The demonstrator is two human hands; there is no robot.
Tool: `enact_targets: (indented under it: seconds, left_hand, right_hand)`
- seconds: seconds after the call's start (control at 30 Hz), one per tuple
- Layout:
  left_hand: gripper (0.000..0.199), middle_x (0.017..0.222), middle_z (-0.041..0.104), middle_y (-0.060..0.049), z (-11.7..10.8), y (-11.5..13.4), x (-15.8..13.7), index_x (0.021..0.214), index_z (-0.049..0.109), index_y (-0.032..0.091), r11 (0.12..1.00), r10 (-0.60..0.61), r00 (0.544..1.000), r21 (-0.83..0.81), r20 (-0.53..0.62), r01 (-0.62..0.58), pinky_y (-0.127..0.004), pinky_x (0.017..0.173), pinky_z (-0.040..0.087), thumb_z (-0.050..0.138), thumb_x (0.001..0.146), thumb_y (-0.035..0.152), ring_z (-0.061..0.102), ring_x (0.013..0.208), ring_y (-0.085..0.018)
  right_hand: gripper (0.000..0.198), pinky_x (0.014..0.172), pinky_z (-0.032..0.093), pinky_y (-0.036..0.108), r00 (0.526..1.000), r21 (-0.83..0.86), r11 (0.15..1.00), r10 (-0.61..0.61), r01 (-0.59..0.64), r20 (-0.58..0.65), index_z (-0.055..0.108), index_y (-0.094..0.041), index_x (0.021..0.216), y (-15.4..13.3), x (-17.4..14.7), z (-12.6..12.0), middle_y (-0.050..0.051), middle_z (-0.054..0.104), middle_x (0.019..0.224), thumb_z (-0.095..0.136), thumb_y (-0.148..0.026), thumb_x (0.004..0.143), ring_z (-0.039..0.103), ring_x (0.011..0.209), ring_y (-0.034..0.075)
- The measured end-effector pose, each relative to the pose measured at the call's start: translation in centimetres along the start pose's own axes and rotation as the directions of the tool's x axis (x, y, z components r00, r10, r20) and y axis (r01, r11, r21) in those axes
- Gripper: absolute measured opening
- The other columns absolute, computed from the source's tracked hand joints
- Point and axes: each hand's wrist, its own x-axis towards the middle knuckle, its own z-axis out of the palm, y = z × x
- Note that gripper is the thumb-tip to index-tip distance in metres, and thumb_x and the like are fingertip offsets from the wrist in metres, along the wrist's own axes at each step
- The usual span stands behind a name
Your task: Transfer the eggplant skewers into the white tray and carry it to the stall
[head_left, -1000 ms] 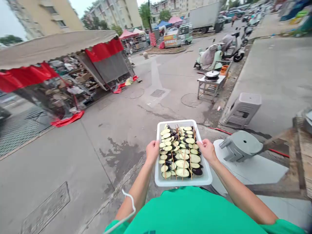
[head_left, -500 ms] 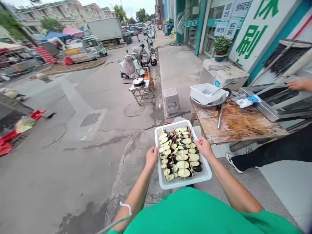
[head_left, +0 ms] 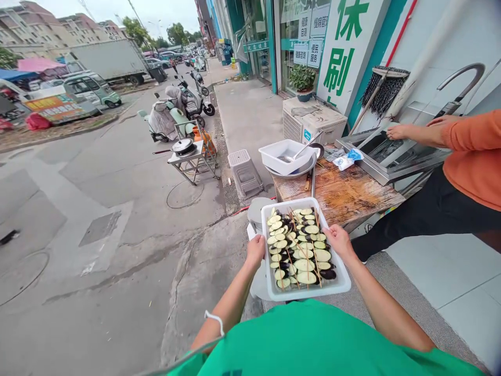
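Between my two hands is a white plastic tray (head_left: pixel 309 295), carried in front of my green shirt. Rows of eggplant slices (head_left: pixel 306 265) on thin wooden skewers fill it, pale flesh with dark purple skin. My left hand (head_left: pixel 256 249) is closed on the tray's left rim. My right hand (head_left: pixel 338 241) grips the right rim, thumb on top; its other fingers are partly hidden beneath the edge. Just beyond the tray stands a worn wooden table (head_left: pixel 364 193). On it a white basin (head_left: pixel 277 156) with a ladle rests in a round metal bowl (head_left: pixel 301 171).
At right a person in an orange sleeve (head_left: pixel 469 133) reaches over a metal sink (head_left: pixel 385 177). A grey stool (head_left: pixel 246 172) and a small cart with a pan (head_left: pixel 183 147) stand ahead. Scooters (head_left: pixel 162 121) are parked beyond. A blue-and-white packet (head_left: pixel 348 159) lies on the table.
My view has turned to the right, bringing more of the person in orange and the sink into sight. The tray is nearer the table, still held in both hands.
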Motion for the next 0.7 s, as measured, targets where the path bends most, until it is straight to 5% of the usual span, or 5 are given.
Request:
enact_targets:
  seconds: [0.37,0.7]
  left_hand:
    - [0.030,0.047,0.035,0.007,2.0,0.6,-0.2,0.061,0.038,0.022,0.995,0.037,0.999,0.090,0.011,-0.038,-0.021,0.039,0.028,0.047,0.078,0.045,0.037,0.038,-0.010]
    - [0.061,0.046,0.042,0.003,-3.3,-2.4,-3.0,0.061,0.049,0.023,0.995,0.072,0.997,0.074,-0.039,-0.069,-0.029,0.044,0.035,0.045,0.057,0.083,0.043,0.043,-0.017]
  right_hand:
    - [0.045,0.051,0.027,0.025,0.999,0.015,0.999,0.033,-0.033,0.007,0.037,-0.024,0.059,0.8,0.8,-1.5,-0.007,0.036,0.050,0.053,-0.067,0.063,0.033,0.050,0.010]
    - [0.030,0.052,0.028,0.023,0.998,-0.030,0.998,-0.054,0.054,-0.023,0.036,-0.022,0.056,-2.5,-1.2,2.4,-0.008,0.035,0.050,0.061,-0.034,0.065,0.035,0.052,0.009]
